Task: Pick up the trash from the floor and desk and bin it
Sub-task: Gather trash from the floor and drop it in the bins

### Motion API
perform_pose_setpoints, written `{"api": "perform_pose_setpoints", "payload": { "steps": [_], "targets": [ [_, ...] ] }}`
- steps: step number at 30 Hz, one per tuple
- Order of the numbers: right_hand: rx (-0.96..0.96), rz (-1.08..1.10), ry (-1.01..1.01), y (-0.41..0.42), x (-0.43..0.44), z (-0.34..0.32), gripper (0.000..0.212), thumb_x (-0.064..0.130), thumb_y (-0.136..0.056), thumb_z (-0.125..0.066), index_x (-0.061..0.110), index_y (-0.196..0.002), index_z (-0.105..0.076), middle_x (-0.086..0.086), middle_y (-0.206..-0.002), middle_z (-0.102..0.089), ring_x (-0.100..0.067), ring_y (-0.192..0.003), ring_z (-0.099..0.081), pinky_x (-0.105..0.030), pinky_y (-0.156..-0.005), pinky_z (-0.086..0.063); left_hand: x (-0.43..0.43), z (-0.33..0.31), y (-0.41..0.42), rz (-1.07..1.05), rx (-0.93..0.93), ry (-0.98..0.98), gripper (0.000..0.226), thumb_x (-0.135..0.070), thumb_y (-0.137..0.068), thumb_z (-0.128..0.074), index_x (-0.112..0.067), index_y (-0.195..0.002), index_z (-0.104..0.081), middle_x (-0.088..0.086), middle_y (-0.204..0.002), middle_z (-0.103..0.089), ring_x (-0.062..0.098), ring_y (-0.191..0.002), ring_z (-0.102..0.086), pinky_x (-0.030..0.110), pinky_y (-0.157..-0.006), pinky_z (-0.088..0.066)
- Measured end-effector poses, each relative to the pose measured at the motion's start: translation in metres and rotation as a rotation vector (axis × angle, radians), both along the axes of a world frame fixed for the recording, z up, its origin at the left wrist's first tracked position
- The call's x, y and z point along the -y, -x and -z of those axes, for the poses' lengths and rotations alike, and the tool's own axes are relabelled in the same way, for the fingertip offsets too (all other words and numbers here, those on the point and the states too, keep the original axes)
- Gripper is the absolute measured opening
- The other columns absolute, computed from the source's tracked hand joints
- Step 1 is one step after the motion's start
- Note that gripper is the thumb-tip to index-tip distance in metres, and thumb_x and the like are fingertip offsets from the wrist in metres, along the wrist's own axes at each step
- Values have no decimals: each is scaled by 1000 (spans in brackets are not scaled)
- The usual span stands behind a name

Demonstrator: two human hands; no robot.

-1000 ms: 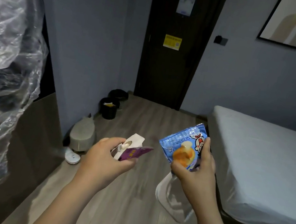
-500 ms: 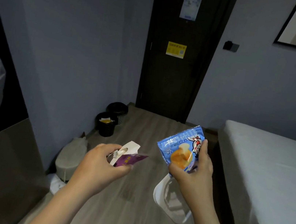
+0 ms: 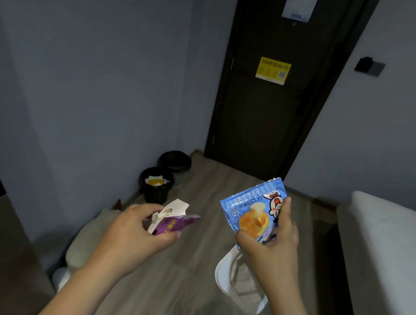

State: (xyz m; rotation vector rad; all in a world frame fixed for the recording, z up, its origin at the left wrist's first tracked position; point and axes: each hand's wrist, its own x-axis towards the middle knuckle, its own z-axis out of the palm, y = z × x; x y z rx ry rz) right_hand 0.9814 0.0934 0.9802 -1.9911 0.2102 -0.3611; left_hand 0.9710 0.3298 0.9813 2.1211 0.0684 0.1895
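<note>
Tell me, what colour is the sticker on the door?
Yellow. The sticker shows best in the head view.

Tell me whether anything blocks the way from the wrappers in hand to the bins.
Nothing visible does. Bare floor runs from the blue wrapper and purple wrapper to the two bins; a pale bundle sits left of that path, against the wall.

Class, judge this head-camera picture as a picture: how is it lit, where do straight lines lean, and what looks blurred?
Head view: dim, bluish light, no hard shadows; the edges of the dark door converge downward, a wide-angle effect; the blue snack packet in the right hand is sharp, while the white plastic tub under it looks smeared.
</note>
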Motion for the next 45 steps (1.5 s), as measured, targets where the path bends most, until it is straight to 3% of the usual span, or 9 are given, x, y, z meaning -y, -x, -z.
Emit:
{"api": "perform_pose_setpoints", "payload": {
  "steps": [6,11,19,26,30,34,37,42,45],
  "targets": [
    [-23,-14,9,-120,-37,0,110,21,-67,-75,48,-148,-6,5,-145,-27,-7,-115,-45,-31,-91,-44,-39,7,-123,-9,-14,-17,24,-41,-61,-81,-49,-74,-63,-9,-81,-64,-4,-72,-57,10,-55,-38],
    [-21,6,19,-212,-61,-2,109,19,-68,-76,45,-149,-9,3,-144,-30,-11,-121,-44,-33,-97,-42,-64,5,-221,-7,-39,-16,29,-43,-60,-81,-53,-77,-59,-8,-87,-65,-1,-73,-59,16,-60,-38],
    [-39,-1,70,-342,-77,13,109,18,-68,-77,38,-151,-10,-2,-143,-32,-15,-120,-44,-29,-88,-41,-86,16,-346,-7,-62,-47,31,-40,-62,-81,-51,-82,-60,-12,-91,-64,-17,-77,-54,0,-57,-36],
    [-37,-82,23,-487,-76,18,111,21,-66,-78,42,-151,-8,-3,-145,-28,-11,-112,-46,-28,-87,-42,-83,24,-474,-87,-42,-73,33,-47,-58,-80,-45,-88,-68,-21,-79,-67,-6,-73,-60,11,-57,-42],
    [-42,-124,29,-570,-68,14,112,20,-66,-78,44,-150,-7,-3,-148,-25,-18,-120,-45,-35,-95,-45,-75,18,-548,-116,-55,-94,38,-53,-56,-77,-44,-92,-68,-14,-84,-68,2,-76,-63,31,-68,-52],
    [-58,-181,36,-637,-65,16,112,23,-66,-78,47,-149,-6,-1,-147,-26,-19,-122,-44,-41,-98,-46,-73,15,-606,-124,-56,-89,33,-53,-56,-73,-36,-84,-69,-12,-75,-68,2,-68,-62,33,-64,-50],
    [-94,-213,51,-675,-67,22,112,26,-67,-78,46,-149,-5,-2,-147,-25,-21,-124,-43,-45,-100,-45,-75,17,-640,-144,-90,-73,37,-52,-54,-69,-28,-81,-70,-3,-74,-67,14,-71,-63,37,-67,-50],
    [-144,-237,63,-738,-80,37,113,24,-68,-80,41,-151,-5,-2,-146,-26,-21,-122,-44,-43,-101,-44,-88,33,-698,-185,-142,-56,34,-47,-59,-78,-27,-86,-71,-1,-80,-68,15,-74,-62,26,-63,-43],
    [-190,-250,69,-780,-93,51,113,22,-69,-81,41,-150,-5,-3,-145,-24,-21,-119,-45,-43,-99,-47,-105,53,-739,-196,-175,-32,23,-30,-66,-83,-32,-83,-68,-2,-82,-69,4,-69,-60,17,-60,-42]
  ]
}}
